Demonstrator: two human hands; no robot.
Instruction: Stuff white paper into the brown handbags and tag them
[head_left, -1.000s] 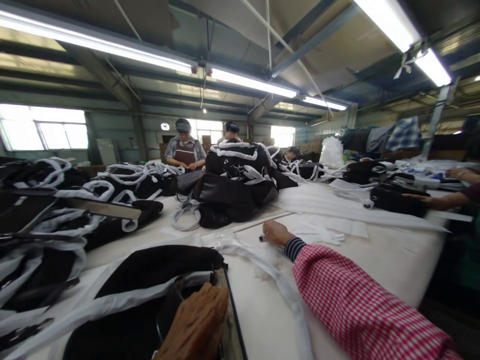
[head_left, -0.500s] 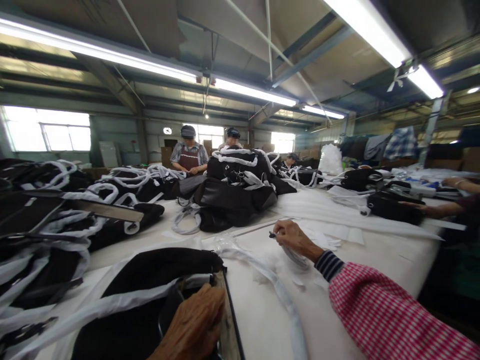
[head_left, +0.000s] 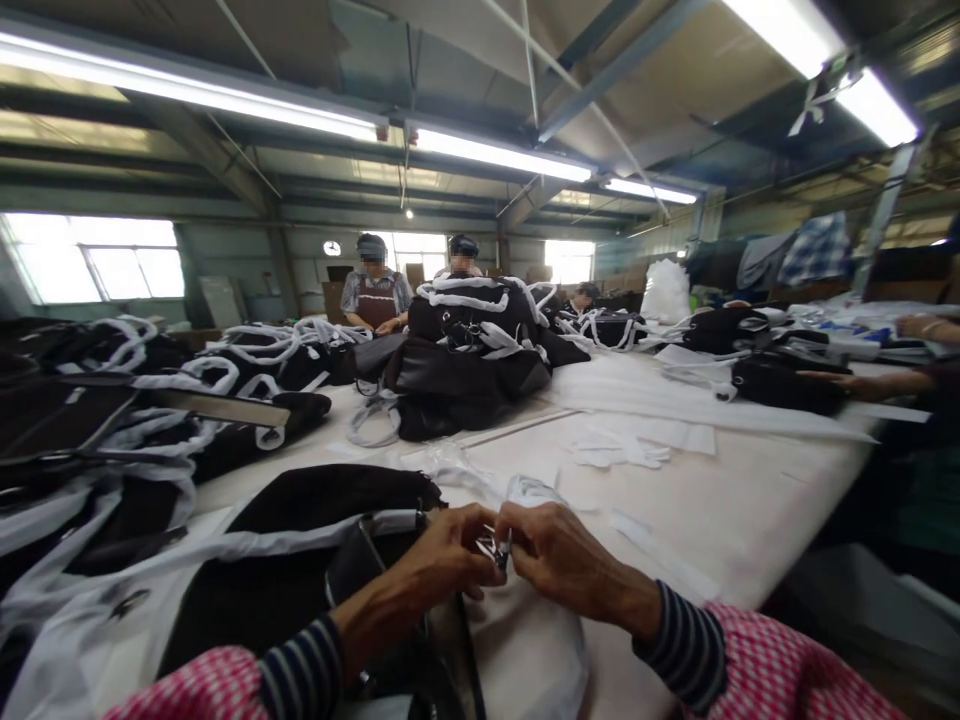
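My left hand (head_left: 442, 552) and my right hand (head_left: 562, 560) meet above the near part of the table. Between them is a small shiny metal clip (head_left: 501, 552), pinched by the fingers of both hands; its exact form is too small to tell. Behind my right hand shows a coil of white-wrapped strap (head_left: 532, 490), partly hidden by the fingers. Beneath my left forearm lies an open black bag (head_left: 292, 580), with a white-wrapped handle (head_left: 255, 543) across it.
Black bags with white-wrapped handles are heaped on the left (head_left: 90, 420) and at the middle (head_left: 465, 375). White sheets (head_left: 697, 395) and scraps lie on the white table (head_left: 720, 500). People stand across the table; a person's hand (head_left: 840, 383) touches a black bag at right.
My left hand has lifted off the bag and moved up and right to my right hand. My right hand has come nearer and lower, bringing the metal piece between both hands.
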